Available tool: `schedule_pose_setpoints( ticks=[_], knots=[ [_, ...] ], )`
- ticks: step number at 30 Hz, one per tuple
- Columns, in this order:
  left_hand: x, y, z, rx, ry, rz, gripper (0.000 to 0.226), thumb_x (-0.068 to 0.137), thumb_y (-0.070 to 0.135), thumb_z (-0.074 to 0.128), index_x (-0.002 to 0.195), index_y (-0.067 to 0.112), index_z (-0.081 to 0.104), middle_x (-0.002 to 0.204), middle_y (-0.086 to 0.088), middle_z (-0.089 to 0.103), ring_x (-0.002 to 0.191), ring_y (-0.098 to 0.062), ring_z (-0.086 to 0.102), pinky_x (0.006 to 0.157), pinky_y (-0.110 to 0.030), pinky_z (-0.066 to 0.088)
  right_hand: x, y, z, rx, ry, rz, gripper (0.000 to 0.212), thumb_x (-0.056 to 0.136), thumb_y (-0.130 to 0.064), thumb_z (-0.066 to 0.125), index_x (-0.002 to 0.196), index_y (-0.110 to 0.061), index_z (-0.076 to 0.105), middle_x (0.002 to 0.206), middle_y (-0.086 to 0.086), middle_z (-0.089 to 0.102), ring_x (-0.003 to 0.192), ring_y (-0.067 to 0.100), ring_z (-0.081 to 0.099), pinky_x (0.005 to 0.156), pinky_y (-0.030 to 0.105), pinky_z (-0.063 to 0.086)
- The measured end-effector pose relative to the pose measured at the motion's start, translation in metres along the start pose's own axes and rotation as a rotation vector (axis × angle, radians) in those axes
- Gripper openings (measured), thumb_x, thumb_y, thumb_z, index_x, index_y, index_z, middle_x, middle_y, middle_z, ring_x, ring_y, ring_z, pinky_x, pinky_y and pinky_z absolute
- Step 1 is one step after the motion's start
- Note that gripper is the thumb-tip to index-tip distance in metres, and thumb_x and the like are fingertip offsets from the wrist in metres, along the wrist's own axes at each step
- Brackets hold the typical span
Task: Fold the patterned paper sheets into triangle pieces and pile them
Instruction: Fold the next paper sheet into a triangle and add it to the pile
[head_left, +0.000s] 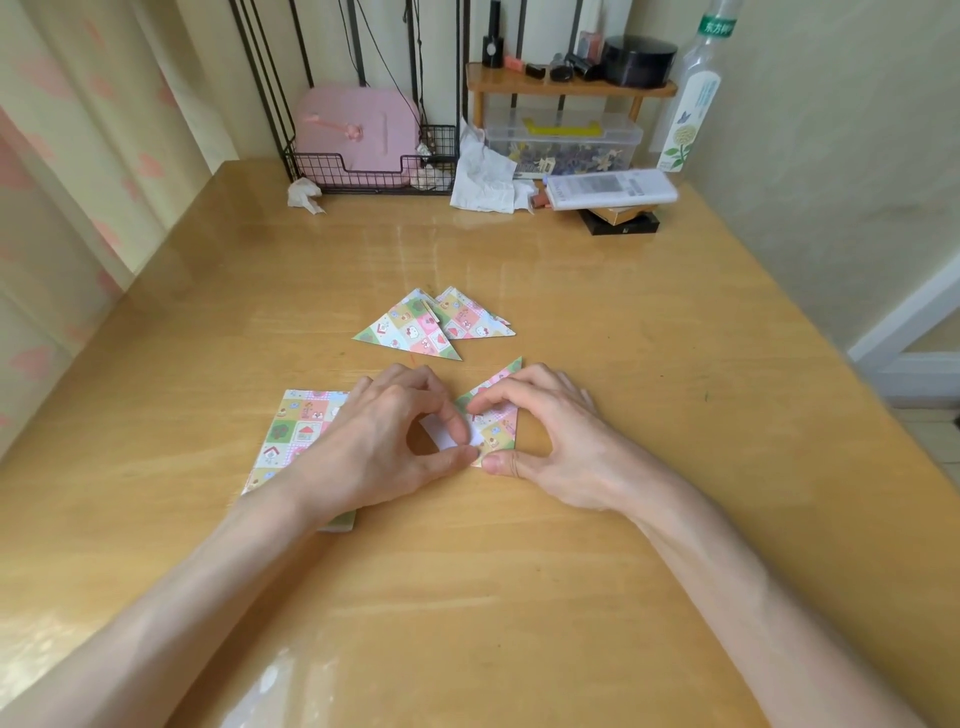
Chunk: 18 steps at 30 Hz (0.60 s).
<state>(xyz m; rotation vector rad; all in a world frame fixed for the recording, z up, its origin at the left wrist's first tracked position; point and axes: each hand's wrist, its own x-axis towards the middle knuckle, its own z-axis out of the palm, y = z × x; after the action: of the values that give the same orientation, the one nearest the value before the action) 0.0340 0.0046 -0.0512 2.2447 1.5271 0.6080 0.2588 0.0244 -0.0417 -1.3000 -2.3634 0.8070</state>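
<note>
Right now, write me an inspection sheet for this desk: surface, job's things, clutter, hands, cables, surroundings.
Surface: glossy wooden table, some glare.
Job's things: partly folded sheet between both hands; folded triangles overlapping behind it; stack of flat sheets partly under the left wrist.
Clutter: wire basket, crumpled tissues, clear box, remote, bottle, small shelf, all along the far edge.
Hands: left hand and right hand both pinch the partly folded sheet.
Cables: black cords hang down the back wall.
Surroundings: curtain on the left, plain wall on the right.
</note>
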Motion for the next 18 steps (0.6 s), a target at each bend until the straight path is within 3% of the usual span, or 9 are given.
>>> schedule_pose_setpoints(
  ticks=[6, 12, 18],
  knots=[
    [0.001, -0.003, -0.001, 0.013, -0.024, -0.012, 0.021, 0.078, 0.065, 0.070, 0.087, 0.046, 0.067, 0.103, 0.025, 0.053, 0.108, 0.002, 0.046, 0.087, -0.028, 0.031, -0.001, 0.001, -0.006, 0.044, -0.061, 0.021, 0.046, 0.088, -0.031, 0.079, 0.127, -0.046, 0.059, 0.125, -0.023, 0.044, 0.128, -0.005, 0.032, 0.119, 0.040, 0.020],
    [0.002, -0.003, 0.000, 0.022, -0.028, -0.023, 0.022, 0.077, 0.069, 0.066, 0.084, 0.049, 0.064, 0.103, 0.028, 0.051, 0.109, 0.005, 0.044, 0.085, -0.026, 0.028, -0.001, 0.002, -0.009, 0.070, -0.090, 0.028, 0.050, 0.089, -0.028, 0.078, 0.130, -0.046, 0.057, 0.129, -0.024, 0.044, 0.132, -0.007, 0.030, 0.120, 0.039, 0.019],
    [-0.001, 0.006, 0.005, 0.057, 0.057, -0.073, 0.027, 0.075, 0.066, 0.067, 0.081, 0.040, 0.063, 0.098, 0.023, 0.053, 0.104, -0.002, 0.046, 0.086, -0.030, 0.029, -0.003, 0.002, -0.013, 0.092, -0.131, 0.033, 0.051, 0.092, -0.022, 0.075, 0.135, -0.045, 0.056, 0.134, -0.022, 0.042, 0.139, -0.004, 0.027, 0.123, 0.042, 0.018]
  ],
)
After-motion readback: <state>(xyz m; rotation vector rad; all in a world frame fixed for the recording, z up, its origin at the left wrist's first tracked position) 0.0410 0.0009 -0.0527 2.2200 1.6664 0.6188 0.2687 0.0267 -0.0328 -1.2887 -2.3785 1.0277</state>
